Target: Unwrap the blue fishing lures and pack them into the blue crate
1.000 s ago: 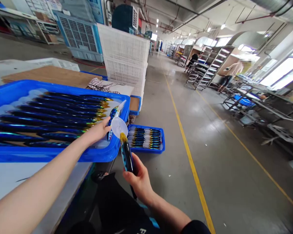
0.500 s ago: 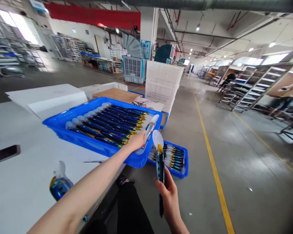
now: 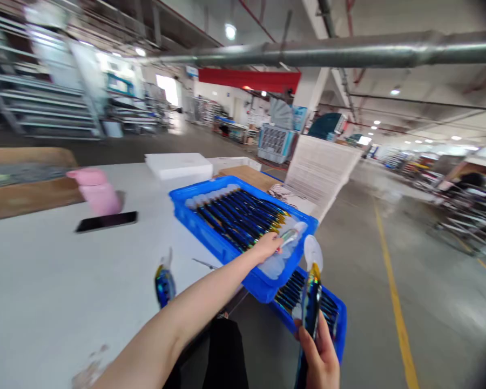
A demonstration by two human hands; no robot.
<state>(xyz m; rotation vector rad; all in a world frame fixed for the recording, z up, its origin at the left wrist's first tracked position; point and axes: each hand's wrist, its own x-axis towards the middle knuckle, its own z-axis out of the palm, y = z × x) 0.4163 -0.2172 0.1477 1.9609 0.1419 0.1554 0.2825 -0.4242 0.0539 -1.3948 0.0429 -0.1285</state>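
Fishing lure (image 3: 311, 302): shone blue-black, yellow near translucent tail (image 3: 313, 252) | right hand (image 3: 321, 348): grip encircled it | left hand (image 3: 268, 246): touched paler lure (image 3: 289, 236), grip indistinct

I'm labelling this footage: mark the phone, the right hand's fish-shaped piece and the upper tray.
Phone (image 3: 106, 221): head view, its dark face.
Fish-shaped piece (image 3: 311, 298): head view, its body.
Upper tray (image 3: 208, 236): head view, its near wall.
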